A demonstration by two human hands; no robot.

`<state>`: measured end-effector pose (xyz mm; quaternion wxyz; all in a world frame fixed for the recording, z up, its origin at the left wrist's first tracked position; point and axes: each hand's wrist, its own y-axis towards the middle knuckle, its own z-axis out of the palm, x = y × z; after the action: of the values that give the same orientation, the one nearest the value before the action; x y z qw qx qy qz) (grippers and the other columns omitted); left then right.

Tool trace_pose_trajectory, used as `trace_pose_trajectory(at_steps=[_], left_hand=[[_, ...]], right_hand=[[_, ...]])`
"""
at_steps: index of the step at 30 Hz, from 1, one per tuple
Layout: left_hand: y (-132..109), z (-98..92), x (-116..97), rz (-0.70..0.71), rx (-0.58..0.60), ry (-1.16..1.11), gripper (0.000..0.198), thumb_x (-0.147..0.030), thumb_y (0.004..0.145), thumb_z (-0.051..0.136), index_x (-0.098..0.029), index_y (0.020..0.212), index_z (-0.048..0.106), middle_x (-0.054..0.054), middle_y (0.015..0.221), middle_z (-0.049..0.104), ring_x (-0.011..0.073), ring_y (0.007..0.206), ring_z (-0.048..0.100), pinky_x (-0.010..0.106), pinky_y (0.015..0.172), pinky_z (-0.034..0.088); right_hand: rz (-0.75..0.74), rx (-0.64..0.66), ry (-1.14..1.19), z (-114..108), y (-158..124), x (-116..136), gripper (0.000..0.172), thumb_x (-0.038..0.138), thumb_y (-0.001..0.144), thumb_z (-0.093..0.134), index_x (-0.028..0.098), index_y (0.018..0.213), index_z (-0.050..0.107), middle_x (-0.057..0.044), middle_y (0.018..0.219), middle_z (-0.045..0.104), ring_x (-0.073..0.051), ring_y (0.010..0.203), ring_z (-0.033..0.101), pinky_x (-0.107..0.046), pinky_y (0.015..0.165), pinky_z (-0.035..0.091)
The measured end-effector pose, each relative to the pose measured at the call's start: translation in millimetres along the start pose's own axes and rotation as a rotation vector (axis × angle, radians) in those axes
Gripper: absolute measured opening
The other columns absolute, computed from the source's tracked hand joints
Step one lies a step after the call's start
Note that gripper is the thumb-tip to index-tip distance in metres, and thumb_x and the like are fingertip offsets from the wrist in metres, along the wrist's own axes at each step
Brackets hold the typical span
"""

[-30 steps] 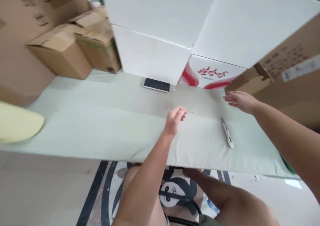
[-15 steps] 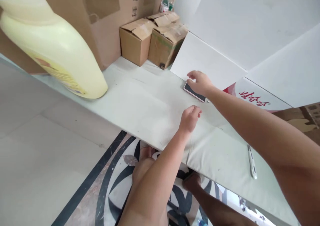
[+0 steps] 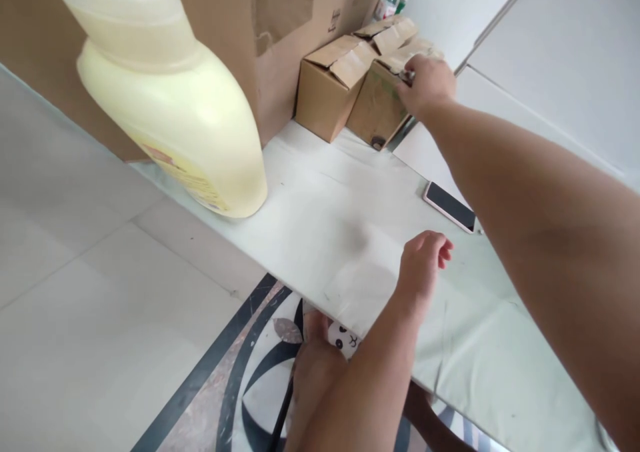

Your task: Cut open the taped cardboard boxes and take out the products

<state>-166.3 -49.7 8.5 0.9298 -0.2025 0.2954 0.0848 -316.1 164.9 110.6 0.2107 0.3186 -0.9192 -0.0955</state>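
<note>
The right hand [image 3: 431, 82] hid the right part of the top of the far cardboard box with a green marking [image 3: 376, 109], so its contact there was hard to make out; a small pale-and-dark patch showed at the fingertips, too unclear to name. That hand was bent at the fingers, thumb lower and nearer the box's front, and whether it was gripping anything could not be told. The box stood on the far part of the pale cloth-covered counter [image 3: 320, 199], just right of a plain cardboard box [image 3: 323, 99], with a third cardboard box [image 3: 390, 32] partly hidden behind the two. The left hand [image 3: 425, 255] was nearer, over the counter, its fingers curled inward and the palm turned out of sight; whether they closed on something could not be seen. To its far right lay a smartphone [image 3: 450, 207], dark screen up, its right end beside the right forearm, which also covered part of the white box [image 3: 435, 152] behind. At the left, a big pale-yellow bottle [image 3: 200, 119] was cut off at the top, its label too blurred to read. Behind it a large carton [image 3: 285, 59] ran out of view, and the green-tinted bottle [image 3: 389, 2] at the far edge was cropped too.
</note>
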Motion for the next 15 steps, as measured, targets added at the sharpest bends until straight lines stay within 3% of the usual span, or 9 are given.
trace_pose_trajectory(at_steps=[4,7,10,12,15], left_hand=[[-5,-1.5,-9,-0.031,0.02,-0.05,0.021,-0.03,0.083,0.052,-0.019,0.065,0.057,0.0,0.067,0.051,0.013,0.063,0.041,0.032,0.069,0.033],[-7,-4.8,-10,-0.015,0.008,-0.064,0.022,-0.03,0.084,0.053,-0.019,0.066,0.058,0.0,0.068,0.051,0.0128,0.064,0.041,0.032,0.07,0.034],[-8,-7.4,-7,0.033,-0.018,0.006,0.022,-0.03,0.086,0.055,-0.019,0.068,0.058,0.0,0.068,0.052,0.0129,0.064,0.042,0.032,0.068,0.034],[-11,-7.6,-7,0.12,-0.067,0.061,0.022,-0.028,0.088,0.057,-0.019,0.067,0.055,-0.001,0.067,0.049,0.0126,0.063,0.041,0.031,0.066,0.033],[-18,-7.5,-12,0.345,-0.234,0.095,0.025,-0.022,0.092,0.056,-0.021,0.067,0.048,-0.003,0.063,0.04,0.0124,0.062,0.037,0.029,0.063,0.033]], right_hand=[[0.025,-0.033,-0.19,1,5,5,0.032,0.021,0.092,0.056,0.003,0.066,0.058,-0.019,0.128,0.073,-0.034,0.143,0.055,-0.051,0.113,0.039],[0.046,-0.034,-0.199,-4,-5,6,0.033,0.024,0.096,0.052,0.002,0.074,0.063,-0.026,0.136,0.068,-0.035,0.144,0.054,-0.052,0.112,0.039],[0.012,-0.033,-0.198,-11,-23,5,0.029,0.024,0.099,0.053,0.001,0.091,0.068,-0.025,0.134,0.069,-0.036,0.142,0.056,-0.056,0.112,0.038],[-0.043,-0.034,-0.183,-18,-40,2,0.025,0.023,0.101,0.054,0.002,0.102,0.07,-0.021,0.13,0.072,-0.034,0.139,0.059,-0.056,0.114,0.039],[-0.12,-0.013,-0.164,-34,-76,-16,0.023,0.024,0.103,0.056,0.008,0.112,0.07,-0.016,0.126,0.075,-0.029,0.13,0.065,-0.053,0.116,0.042]])
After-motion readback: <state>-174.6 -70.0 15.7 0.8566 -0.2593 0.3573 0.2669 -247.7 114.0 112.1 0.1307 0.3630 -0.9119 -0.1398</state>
